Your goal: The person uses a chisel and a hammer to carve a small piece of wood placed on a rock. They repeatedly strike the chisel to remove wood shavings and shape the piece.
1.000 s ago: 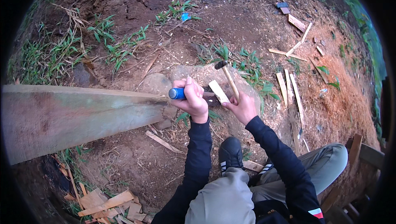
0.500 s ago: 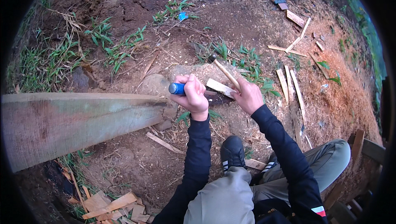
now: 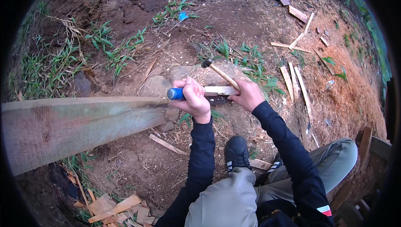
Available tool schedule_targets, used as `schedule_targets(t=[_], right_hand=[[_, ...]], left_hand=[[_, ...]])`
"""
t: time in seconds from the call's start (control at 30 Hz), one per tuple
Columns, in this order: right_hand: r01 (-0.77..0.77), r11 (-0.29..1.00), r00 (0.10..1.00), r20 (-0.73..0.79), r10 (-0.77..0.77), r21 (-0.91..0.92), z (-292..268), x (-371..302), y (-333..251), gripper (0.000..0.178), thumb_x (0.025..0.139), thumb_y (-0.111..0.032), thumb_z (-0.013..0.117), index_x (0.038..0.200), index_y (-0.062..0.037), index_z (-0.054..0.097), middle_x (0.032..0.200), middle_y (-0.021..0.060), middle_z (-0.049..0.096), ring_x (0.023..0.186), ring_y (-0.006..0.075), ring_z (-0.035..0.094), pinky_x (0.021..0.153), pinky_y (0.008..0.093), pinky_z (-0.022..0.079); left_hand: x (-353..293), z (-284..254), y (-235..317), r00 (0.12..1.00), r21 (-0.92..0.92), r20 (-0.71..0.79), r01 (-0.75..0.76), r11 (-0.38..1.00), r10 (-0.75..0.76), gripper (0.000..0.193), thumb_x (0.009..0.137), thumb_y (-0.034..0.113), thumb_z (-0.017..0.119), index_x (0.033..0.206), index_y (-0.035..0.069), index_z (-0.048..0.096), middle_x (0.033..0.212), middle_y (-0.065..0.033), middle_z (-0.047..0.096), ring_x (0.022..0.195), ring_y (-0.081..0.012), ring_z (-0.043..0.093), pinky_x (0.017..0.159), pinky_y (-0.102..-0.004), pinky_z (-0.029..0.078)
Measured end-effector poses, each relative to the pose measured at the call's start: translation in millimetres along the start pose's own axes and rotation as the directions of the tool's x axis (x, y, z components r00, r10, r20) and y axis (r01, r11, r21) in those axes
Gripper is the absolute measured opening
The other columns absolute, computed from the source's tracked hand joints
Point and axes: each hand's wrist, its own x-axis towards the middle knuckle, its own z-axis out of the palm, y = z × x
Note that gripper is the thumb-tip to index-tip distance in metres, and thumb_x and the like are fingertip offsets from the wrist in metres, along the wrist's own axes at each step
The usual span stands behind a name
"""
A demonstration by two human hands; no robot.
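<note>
Blue handle (image 3: 176, 93): lower end hidden in left grip (image 3: 194, 100)
Wood strip (image 3: 220, 90): left end behind left grip
Hammer (image 3: 224, 76): butt inside right grip (image 3: 249, 96)
Beam (image 3: 83, 126): left end cut off by view's rim
Offcuts (image 3: 121, 208): cut off at bottom rim

Diffuse, even daylight; shadows soft and faint. Fisheye distortion bows the plank (image 3: 83, 131) at nine o'clock, and all corners fall black. Foliage (image 3: 371, 30) at two o'clock is blurred.

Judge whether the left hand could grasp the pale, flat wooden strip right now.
Probably not: the pale wooden strip is close, but the left hand has its grip around a blue cylindrical handle.
</note>
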Motion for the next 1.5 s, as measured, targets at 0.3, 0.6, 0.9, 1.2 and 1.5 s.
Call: schedule_targets(t=[0.3,0.6,0.9,1.2,1.5], right_hand=[[-0.001,0.999,0.972,-0.236,0.012,0.047,-36,-4,-16,0.028,0.08,-0.022,0.075,0.081,-0.0035,0.055,0.07,0.0115,0.052,0.065,0.0326,0.058,0.06,0.0423,0.045],[0.173,0.985,0.945,-0.281,-0.168,-0.006,-77,10,-40,0.027,0.087,-0.019,0.068,0.076,-0.0004,0.051,0.069,0.0126,0.046,0.059,0.0316,0.05,0.056,0.0428,0.04],[0.334,0.94,0.938,-0.125,-0.324,0.069,-124,13,-95,0.028,0.092,-0.021,0.063,0.077,-0.0008,0.052,0.061,0.0139,0.049,0.055,0.0328,0.052,0.054,0.0433,0.04],[0.484,0.875,0.873,0.064,-0.483,-0.006,-160,3,-114,0.024,0.092,-0.024,0.063,0.094,-0.0004,0.057,0.064,0.017,0.058,0.061,0.0366,0.062,0.056,0.0448,0.048],[0.457,0.889,0.888,0.057,-0.457,0.01,-164,-1,-108,0.024,0.093,-0.023,0.064,0.091,0.0,0.056,0.063,0.0172,0.057,0.059,0.037,0.061,0.054,0.044,0.047]], left_hand=[[-5,5,-6,0.999,0.127,0.025,-0.041,0.991,0.039,0.023,0.088,0.005,0.049,0.071,0.009,0.035,0.048,0.002,0.029,0.036,-0.007,0.027,0.033,-0.0247,0.023],[-7,7,-5,0.998,0.114,0.048,-0.033,0.993,0.028,0.022,0.088,0.005,0.049,0.071,0.009,0.036,0.048,0.0018,0.03,0.035,-0.0073,0.028,0.034,-0.0245,0.024],[-12,7,-5,0.999,0.125,0.001,-0.044,0.991,0.045,0.021,0.087,0.004,0.053,0.071,0.007,0.04,0.051,0.0014,0.039,0.04,-0.0061,0.035,0.038,-0.0239,0.026],[-6,7,-4,0.996,0.138,0.003,-0.087,0.987,0.088,0.022,0.089,0.006,0.049,0.07,0.008,0.038,0.049,0.0015,0.033,0.037,-0.0068,0.029,0.035,-0.0236,0.026],[-10,6,-4,0.999,0.102,-0.01,-0.052,0.993,0.054,0.02,0.087,0.005,0.053,0.071,0.007,0.041,0.05,0.0009,0.039,0.039,-0.006,0.034,0.037,-0.0235,0.026]])
